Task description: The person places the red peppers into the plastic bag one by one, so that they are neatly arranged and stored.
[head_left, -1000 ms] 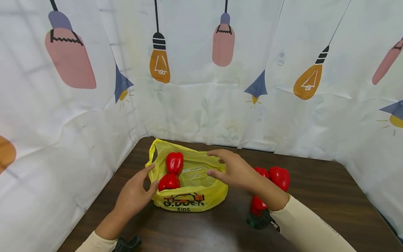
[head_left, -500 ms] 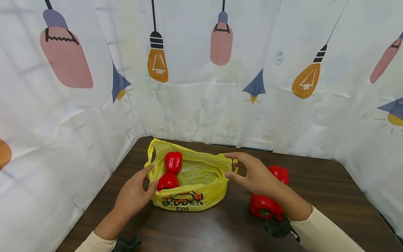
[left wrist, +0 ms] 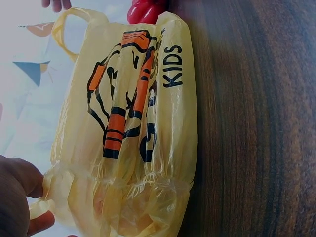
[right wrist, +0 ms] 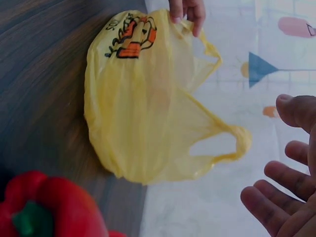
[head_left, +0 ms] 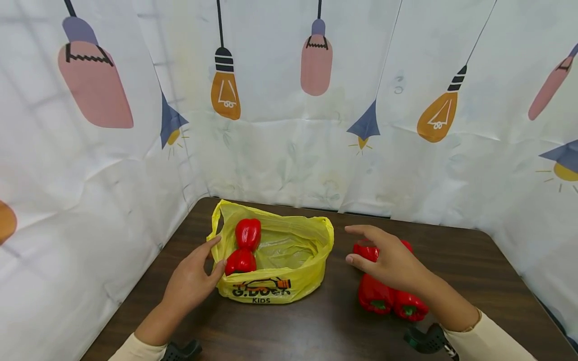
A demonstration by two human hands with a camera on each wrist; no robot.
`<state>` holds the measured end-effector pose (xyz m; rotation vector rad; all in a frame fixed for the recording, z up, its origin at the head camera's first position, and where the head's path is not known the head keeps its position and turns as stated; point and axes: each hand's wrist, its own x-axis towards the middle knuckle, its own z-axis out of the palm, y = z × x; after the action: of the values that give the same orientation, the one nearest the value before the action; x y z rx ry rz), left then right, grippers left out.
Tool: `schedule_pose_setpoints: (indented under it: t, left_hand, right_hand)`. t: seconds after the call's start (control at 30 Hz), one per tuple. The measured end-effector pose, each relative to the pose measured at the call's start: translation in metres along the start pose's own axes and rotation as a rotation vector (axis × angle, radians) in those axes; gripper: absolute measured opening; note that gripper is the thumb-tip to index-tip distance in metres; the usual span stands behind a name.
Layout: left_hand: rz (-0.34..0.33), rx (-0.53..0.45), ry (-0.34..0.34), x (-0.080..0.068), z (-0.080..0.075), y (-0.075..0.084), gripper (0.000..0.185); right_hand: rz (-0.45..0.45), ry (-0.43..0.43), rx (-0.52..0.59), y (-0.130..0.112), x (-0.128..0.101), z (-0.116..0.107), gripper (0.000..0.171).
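Note:
A yellow plastic bag [head_left: 307,283] with a "KIDS" print stands with its mouth spread on the table. Two red bell peppers [head_left: 248,234] lie inside its left part. At the bag's left edge my left hand [head_left: 191,278] holds the rim between thumb and fingers; the right wrist view shows those fingers [right wrist: 196,15] over the rim. My right hand [head_left: 393,258] hovers right of the bag with fingers spread and nothing in them. Under and beside it are several more red bell peppers [head_left: 375,295], partly hidden by the hand and forearm.
The dark wooden table [head_left: 469,281] has rounded back corners. A white cloth [head_left: 289,150] printed with lamps hangs behind it and along the left side. A dark device [head_left: 426,340] is strapped at the right wrist.
My right hand has moved right, from the bag's right handle to above the loose peppers. The handle now stands free of it. My left hand stays at the bag's left edge.

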<state>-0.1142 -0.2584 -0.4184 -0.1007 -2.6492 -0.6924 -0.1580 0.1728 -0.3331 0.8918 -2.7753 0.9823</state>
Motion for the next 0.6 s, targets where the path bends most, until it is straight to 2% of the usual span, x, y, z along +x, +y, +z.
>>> schedule_pose_setpoints:
  t: [0.33, 0.6]
  left_hand:
    - [-0.018, 0.002, -0.014, 0.0, 0.001, 0.003, 0.067]
    - [-0.018, 0.003, -0.012, 0.0, 0.002, 0.002, 0.067]
  right_hand:
    - [0.051, 0.019, -0.055, 0.021, -0.024, -0.012, 0.065]
    - [0.069, 0.014, -0.055, 0.037, -0.041, -0.021, 0.069]
